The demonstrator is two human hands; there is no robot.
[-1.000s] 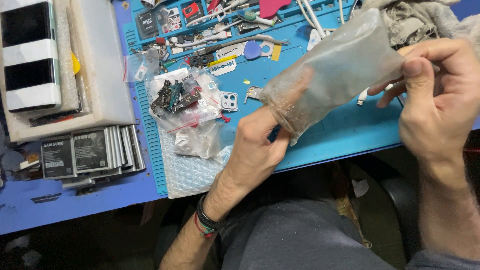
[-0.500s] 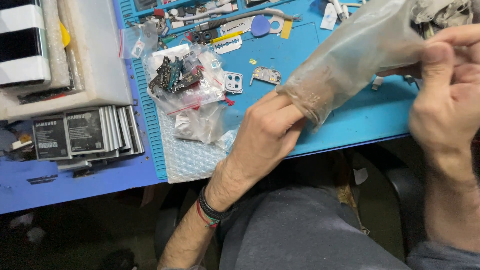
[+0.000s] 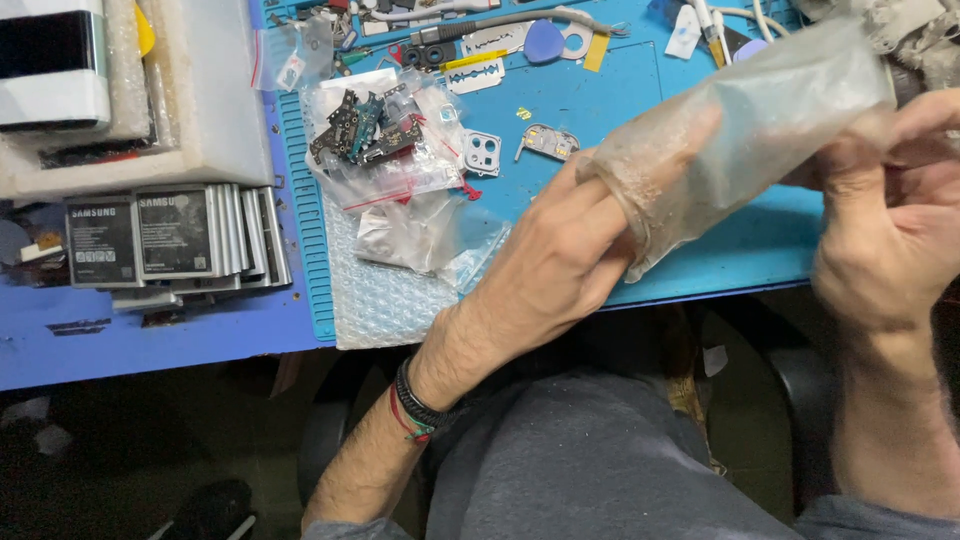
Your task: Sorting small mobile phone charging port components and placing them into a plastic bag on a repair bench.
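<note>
Nearest the camera: person's lap in grey trousers (image 3: 600,470), seated at the front edge of the desk, dark cord bracelets (image 3: 420,410) on the left wrist.

Just above that, both hands are up over the front-right part of the desk w/ a cloudy clear plastic bag (image 3: 760,110). Left hand (image 3: 560,260) has its fingers pushed inside the bag's open mouth, bunched and half curled, thumb outside against the rolled rim. You can see the fingertips ghosting thru the plastic. Right hand (image 3: 890,220) is closed on the other end, fingers pinching the bag's far side, so it's stretched between the two hands and held off the surface, tilted up to the right.

Progress, imo: bag is open and the hand is in, but I can't tell if anything's inside or grabbed, plastic's too foggy. Nothing looks pulled out of it yet.

Further back on the blue work mat (image 3: 700,250): sheet of bubble wrap (image 3: 385,295) at the mat's front-left corner, small clear zip bags w/ little circuit boards (image 3: 375,130) behind it, a silver camera bezel (image 3: 482,152) and a small metal bracket (image 3: 548,142) mid-mat. Left of the mat, a row of phone batteries (image 3: 175,235) stood on edge near the desk's front-left, white foam tray (image 3: 215,95) behind them. Far edge: razor blade (image 3: 476,73), blue pick (image 3: 545,40), assorted hand tools, too cluttered to ID.
</note>
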